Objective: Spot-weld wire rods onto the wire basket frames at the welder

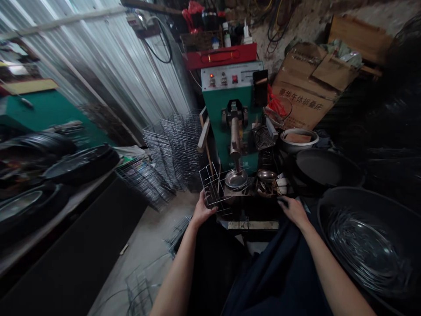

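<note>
My left hand (202, 211) is closed on the near left side of a wire rack (213, 186), a small welded grid of thin metal rods. The rack's right end reaches over a shiny round metal dish (236, 178) beneath the upper arm (235, 138) of a green machine (213, 114). To the right of the machine's front edge, my right hand (294, 211) is palm down near a dark knee. Its fingertips are dark and dim, so whether they hold anything is unclear. A second metal dish (266, 176) stands between the machine and that hand.
Stacked wire racks (174, 149) stand left of the machine, and more lie on the floor. At right, a large black basin (329, 199) holds many wire rings (365, 250). Behind it are a dark pan (329, 166) and a cardboard box (302, 87). A phone (260, 87) hangs on the machine.
</note>
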Tool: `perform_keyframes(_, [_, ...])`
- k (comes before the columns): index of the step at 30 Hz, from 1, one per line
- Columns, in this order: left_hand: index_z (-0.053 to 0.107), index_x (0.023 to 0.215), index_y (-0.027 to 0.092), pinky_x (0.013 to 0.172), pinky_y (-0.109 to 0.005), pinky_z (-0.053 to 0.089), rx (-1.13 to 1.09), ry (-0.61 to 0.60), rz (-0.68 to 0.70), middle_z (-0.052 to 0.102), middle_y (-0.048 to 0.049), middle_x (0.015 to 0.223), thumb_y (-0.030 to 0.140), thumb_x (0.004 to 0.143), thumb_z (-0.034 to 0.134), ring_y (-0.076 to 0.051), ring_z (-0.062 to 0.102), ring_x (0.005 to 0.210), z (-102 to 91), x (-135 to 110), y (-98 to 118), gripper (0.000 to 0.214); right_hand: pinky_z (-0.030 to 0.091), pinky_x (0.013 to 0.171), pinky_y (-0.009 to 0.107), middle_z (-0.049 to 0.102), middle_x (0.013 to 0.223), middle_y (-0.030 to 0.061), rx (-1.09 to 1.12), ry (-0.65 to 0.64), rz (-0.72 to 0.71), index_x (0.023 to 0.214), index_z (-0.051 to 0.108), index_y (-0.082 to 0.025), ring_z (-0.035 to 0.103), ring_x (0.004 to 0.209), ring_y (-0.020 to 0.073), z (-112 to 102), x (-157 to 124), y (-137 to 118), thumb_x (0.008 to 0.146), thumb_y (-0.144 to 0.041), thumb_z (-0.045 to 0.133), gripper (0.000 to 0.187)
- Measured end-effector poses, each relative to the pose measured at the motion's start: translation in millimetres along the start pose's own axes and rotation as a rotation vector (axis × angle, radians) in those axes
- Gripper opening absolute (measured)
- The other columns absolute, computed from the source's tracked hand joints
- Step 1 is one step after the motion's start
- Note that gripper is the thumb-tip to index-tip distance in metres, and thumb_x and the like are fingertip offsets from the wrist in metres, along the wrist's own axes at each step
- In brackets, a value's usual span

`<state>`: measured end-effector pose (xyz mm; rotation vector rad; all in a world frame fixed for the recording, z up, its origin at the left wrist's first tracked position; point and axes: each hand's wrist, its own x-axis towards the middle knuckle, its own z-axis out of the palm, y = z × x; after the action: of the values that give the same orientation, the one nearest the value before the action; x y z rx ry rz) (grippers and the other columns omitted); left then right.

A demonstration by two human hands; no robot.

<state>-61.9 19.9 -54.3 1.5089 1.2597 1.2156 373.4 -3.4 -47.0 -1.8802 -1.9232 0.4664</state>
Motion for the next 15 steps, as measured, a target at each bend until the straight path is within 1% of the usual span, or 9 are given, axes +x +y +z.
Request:
perform_keyframes(3, [0.028, 0.152, 0.028, 0.108, -0.052, 0.054, -0.015, -0.008, -0.001, 0.057, -0.0121, 0.139, 0.036, 0.064, 0.088, -0.033, 0.062, 0.129, 0.6, 0.8, 0.3, 0.106, 0.056, 0.094, 0.037, 0.078, 0.120, 0.0092, -0.079, -0.009, 0.023, 0.127, 0.074, -0.024, 0.074, 0.111, 0.0282, -0.4, -5.3, -3.1, 0.100, -0.027, 0.052, 0.035])
perform_keyframes(8, [0.027, 0.151, 0.027, 0.109, -0.054, 0.052, -0.048, -0.008, -0.002, 0.056, -0.0137, 0.140, 0.034, 0.063, 0.089, -0.035, 0.058, 0.132, 2.7, -0.1, 4.0, 0.108, 0.056, 0.090, 0.035, 0.078, 0.120, 0.0103, -0.201, -0.002, 0.029, 0.124, 0.073, -0.023, 0.074, 0.111, 0.0276, -4.5, -20.1, -8.5, 0.103, -0.025, 0.046, 0.035])
perform_keyframes(11, [0.026, 0.151, 0.026, 0.108, -0.054, 0.052, -0.072, -0.025, 0.003, 0.058, -0.0139, 0.136, 0.037, 0.064, 0.090, -0.034, 0.062, 0.128, 3.0, -2.7, 10.7, 0.109, 0.055, 0.089, 0.034, 0.078, 0.118, 0.0095, -0.195, 0.027, -0.010, 0.119, 0.074, -0.023, 0.074, 0.109, 0.0270, -6.6, -28.0, -3.3, 0.102, -0.025, 0.047, 0.032])
perform_keyframes(13, [0.027, 0.152, 0.025, 0.106, -0.054, 0.053, -0.082, -0.042, 0.006, 0.061, -0.0138, 0.133, 0.040, 0.065, 0.090, -0.034, 0.065, 0.123, 1.0, -3.9, 16.2, 0.109, 0.056, 0.090, 0.037, 0.078, 0.118, 0.0106, -0.185, 0.047, -0.026, 0.117, 0.074, -0.022, 0.074, 0.108, 0.0284, -8.3, -31.3, 4.1, 0.101, -0.025, 0.047, 0.032])
perform_keyframes(15, [0.028, 0.151, 0.025, 0.107, -0.054, 0.053, -0.086, -0.042, 0.011, 0.061, -0.0141, 0.133, 0.043, 0.064, 0.091, -0.035, 0.064, 0.124, -2.7, -4.0, 21.8, 0.109, 0.057, 0.090, 0.041, 0.078, 0.117, 0.0118, -0.181, 0.058, -0.016, 0.116, 0.075, -0.022, 0.074, 0.106, 0.0306, -11.5, -33.0, 10.6, 0.099, -0.025, 0.047, 0.033])
